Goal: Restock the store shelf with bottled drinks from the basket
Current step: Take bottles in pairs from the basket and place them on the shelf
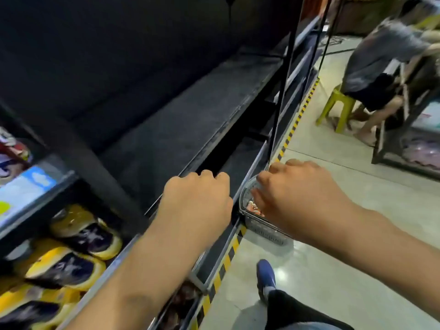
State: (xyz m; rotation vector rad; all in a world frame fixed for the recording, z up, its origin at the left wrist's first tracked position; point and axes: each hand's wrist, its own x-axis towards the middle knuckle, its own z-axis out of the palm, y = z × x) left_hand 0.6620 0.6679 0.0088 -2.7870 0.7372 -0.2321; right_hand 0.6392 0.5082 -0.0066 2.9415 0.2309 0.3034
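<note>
A stocker's right hand dips into the basket, left hand curled over the shelf edge, the 2 grips unseen; next likely comes the lift.

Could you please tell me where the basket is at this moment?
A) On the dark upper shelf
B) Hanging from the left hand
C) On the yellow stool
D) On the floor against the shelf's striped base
D: the grey basket sits on the pale floor right beside the yellow-and-black striped base of the shelf, partly hidden by the right hand.
</note>
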